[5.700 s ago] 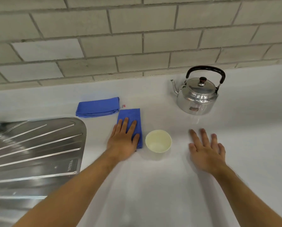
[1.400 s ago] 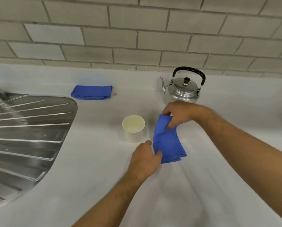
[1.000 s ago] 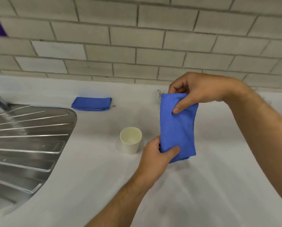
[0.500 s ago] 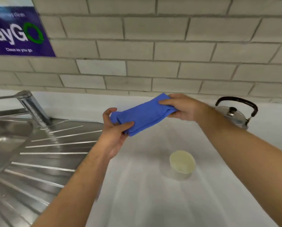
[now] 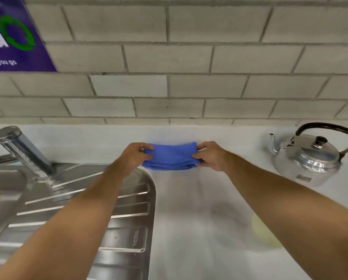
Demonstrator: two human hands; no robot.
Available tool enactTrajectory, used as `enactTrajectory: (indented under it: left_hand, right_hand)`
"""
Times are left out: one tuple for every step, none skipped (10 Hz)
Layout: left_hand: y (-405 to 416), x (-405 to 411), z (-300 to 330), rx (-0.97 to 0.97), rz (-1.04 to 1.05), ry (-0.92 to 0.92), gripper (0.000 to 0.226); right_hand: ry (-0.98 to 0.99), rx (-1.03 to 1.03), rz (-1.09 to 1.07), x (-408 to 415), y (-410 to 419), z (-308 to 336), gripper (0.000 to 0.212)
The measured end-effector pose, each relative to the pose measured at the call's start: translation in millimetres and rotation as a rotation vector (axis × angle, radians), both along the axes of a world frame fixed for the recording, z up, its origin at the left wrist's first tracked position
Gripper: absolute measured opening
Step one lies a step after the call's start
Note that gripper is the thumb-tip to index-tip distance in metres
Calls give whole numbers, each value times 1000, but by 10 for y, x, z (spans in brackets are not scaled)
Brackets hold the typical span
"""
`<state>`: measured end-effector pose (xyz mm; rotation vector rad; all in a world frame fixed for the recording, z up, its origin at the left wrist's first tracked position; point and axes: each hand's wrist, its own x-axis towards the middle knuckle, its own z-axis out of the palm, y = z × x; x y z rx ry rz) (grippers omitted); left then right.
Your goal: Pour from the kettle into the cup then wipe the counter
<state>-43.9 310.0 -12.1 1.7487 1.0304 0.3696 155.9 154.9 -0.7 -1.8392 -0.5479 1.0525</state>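
A folded blue cloth (image 5: 171, 156) lies flat at the back of the white counter (image 5: 189, 209), on or over a second blue cloth whose layered edge shows beneath. My left hand (image 5: 135, 156) grips its left end and my right hand (image 5: 210, 155) grips its right end. The shiny metal kettle (image 5: 306, 156) with a black handle stands upright at the back right, apart from both hands. The cream cup (image 5: 264, 233) stands near the front right, mostly hidden behind my right forearm.
A steel sink drainer (image 5: 100, 215) fills the left side, its curved edge just below the cloth. A chrome tap (image 5: 21, 150) rises at the far left. Grey tiled wall (image 5: 169, 77) runs behind, with a purple sign (image 5: 13, 37) at top left.
Both hands carried the blue cloth from mid-air leftward and back, down to the counter beside the drainer where the other blue cloth lay. The view shifted left; the cup now sits under my right forearm.
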Motion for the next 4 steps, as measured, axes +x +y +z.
enactTrajectory:
  left_hand:
    - [5,3,-122,12,18,61,34]
    - [74,18,-109,59,73,-53,34]
    - [95,30,-110,79,54,25,34]
    - [90,24,-143,112,11,189,37]
  right_hand:
    - [-101,-45,5,-29,22,-138,17]
    - [-211,-1,-47,31,115,-152,21]
    - [-253,-47,-41,10,150,-140,15]
    - [-315,-141,3,-32,162,-190,24]
